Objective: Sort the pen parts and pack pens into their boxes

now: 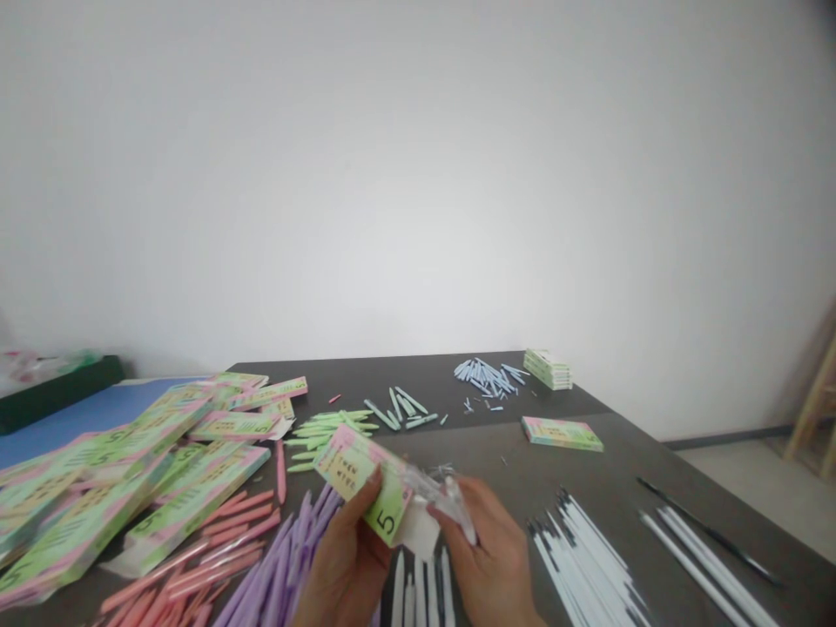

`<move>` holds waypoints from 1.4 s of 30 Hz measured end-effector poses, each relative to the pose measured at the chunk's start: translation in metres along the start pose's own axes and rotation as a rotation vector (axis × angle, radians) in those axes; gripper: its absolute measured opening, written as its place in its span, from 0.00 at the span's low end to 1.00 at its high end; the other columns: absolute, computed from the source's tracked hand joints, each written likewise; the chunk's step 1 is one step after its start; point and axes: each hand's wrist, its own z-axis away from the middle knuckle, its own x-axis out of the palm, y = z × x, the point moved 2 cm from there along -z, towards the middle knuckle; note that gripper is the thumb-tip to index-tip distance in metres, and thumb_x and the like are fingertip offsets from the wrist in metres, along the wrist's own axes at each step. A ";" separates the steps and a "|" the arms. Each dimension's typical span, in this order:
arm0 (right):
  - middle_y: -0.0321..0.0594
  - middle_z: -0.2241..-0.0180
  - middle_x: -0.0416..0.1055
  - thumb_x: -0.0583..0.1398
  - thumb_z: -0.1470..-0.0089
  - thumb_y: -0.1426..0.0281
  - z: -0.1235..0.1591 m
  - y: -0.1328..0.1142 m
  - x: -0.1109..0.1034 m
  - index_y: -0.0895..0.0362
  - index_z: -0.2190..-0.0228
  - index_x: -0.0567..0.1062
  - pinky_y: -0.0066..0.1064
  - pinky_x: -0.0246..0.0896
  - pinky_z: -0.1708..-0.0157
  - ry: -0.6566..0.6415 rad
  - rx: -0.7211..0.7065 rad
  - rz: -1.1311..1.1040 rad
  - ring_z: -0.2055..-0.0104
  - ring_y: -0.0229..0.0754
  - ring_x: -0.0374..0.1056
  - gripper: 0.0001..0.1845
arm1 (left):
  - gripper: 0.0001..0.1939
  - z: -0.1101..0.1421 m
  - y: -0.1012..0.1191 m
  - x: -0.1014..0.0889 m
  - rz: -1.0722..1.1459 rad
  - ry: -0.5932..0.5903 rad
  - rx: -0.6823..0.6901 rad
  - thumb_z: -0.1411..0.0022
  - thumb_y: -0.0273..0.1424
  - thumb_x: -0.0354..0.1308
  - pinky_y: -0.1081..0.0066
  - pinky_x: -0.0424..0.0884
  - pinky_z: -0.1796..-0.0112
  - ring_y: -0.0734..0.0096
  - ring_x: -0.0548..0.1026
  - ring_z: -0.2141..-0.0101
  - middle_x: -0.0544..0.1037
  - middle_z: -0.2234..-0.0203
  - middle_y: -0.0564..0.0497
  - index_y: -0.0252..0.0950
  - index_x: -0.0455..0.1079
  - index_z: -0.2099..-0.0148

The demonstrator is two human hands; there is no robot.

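My left hand [345, 566] grips a small pastel box [363, 482] printed with a large "5", thumb pressed on its face. My right hand [491, 557] pinches the box's open end, where a white flap and clear plastic [436, 496] stick out. Both hands hover low over the dark table [496, 453], just above white pens [421, 592] and purple pens [287, 566] lying beneath them.
A heap of the same flat boxes [117, 479] covers the left. Pink pens [215, 549], green pens [326, 431], teal pens [401, 409] and blue pens [489, 376] lie scattered. Two more boxes [562, 433] and a stack [549, 369] sit farther back; white refills [588, 566] lie right.
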 end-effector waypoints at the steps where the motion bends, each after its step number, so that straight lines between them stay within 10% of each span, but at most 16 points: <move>1: 0.42 0.67 0.73 0.59 0.49 0.69 -0.001 0.000 0.001 0.51 0.67 0.77 0.32 0.62 0.63 -0.049 -0.028 0.025 0.64 0.45 0.68 0.07 | 0.13 0.000 -0.003 -0.003 0.014 0.008 0.001 0.46 0.17 0.53 0.68 0.76 0.75 0.61 0.78 0.71 0.79 0.73 0.46 0.31 0.67 0.57; 13: 0.39 0.72 0.72 0.60 0.52 0.70 -0.006 -0.003 0.011 0.56 0.70 0.77 0.29 0.59 0.67 -0.304 0.255 -0.133 0.69 0.43 0.67 0.06 | 0.13 -0.002 0.000 -0.009 -0.052 0.002 -0.037 0.49 0.21 0.55 0.67 0.74 0.76 0.61 0.78 0.73 0.79 0.73 0.45 0.31 0.68 0.59; 25: 0.36 0.76 0.70 0.56 0.50 0.58 0.002 -0.016 0.023 0.56 0.74 0.75 0.25 0.53 0.75 -0.538 0.205 -0.273 0.76 0.38 0.62 0.15 | 0.13 -0.001 0.000 -0.006 0.000 -0.021 -0.092 0.45 0.30 0.54 0.58 0.73 0.66 0.55 0.77 0.67 0.78 0.65 0.38 0.31 0.66 0.56; 33: 0.28 0.85 0.57 0.57 0.51 0.52 0.003 -0.005 0.009 0.57 0.65 0.70 0.19 0.42 0.86 -0.289 0.535 -0.622 0.85 0.29 0.48 0.21 | 0.07 -0.004 0.009 -0.009 -0.001 0.048 -0.026 0.48 0.28 0.57 0.60 0.74 0.69 0.58 0.78 0.72 0.78 0.73 0.44 0.33 0.67 0.64; 42: 0.40 0.69 0.73 0.61 0.51 0.61 -0.011 -0.011 -0.011 0.57 0.64 0.68 0.33 0.65 0.64 -0.079 0.707 -1.085 0.69 0.38 0.69 0.16 | 0.11 0.000 0.003 -0.006 -0.049 0.052 -0.090 0.49 0.24 0.54 0.61 0.74 0.73 0.61 0.77 0.76 0.78 0.75 0.45 0.32 0.67 0.61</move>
